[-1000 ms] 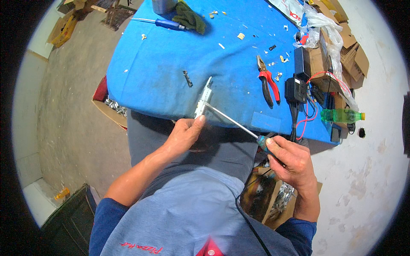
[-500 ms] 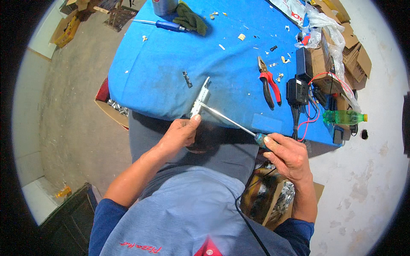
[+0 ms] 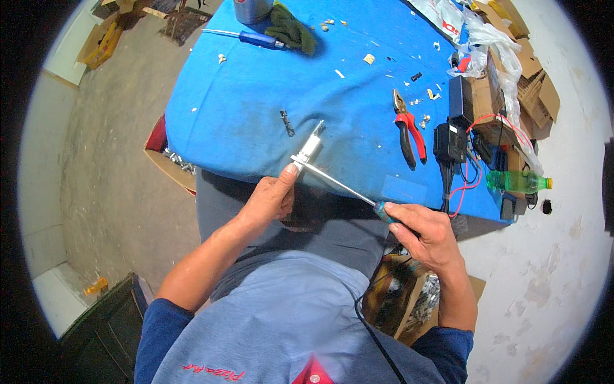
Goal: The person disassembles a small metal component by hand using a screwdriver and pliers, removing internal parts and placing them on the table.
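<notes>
We held one small white and metal part (image 3: 308, 148) at the near edge of the table (image 3: 256, 96), our left hand (image 3: 272, 198) closed around its lower end with the thumb pressed up against it. Our right hand (image 3: 425, 233) was clamped on the handle of one long screwdriver (image 3: 339, 184), whose thin shaft ran up and left until its tip touched the part just above the left thumb. We counted two screwdrivers in all: the second, with a blue handle (image 3: 256, 38), lay at the far side beside one dark green glove (image 3: 291, 29). One pair of red-handled pliers (image 3: 407, 128) lay to the right, near two black power adapters (image 3: 455, 121), and one green plastic bottle (image 3: 517, 182) lay on its side at the right edge. The table was covered in blue cloth strewn with small white scraps; around it we saw bare concrete floor (image 3: 115, 160) and cardboard boxes (image 3: 518, 83)
</notes>
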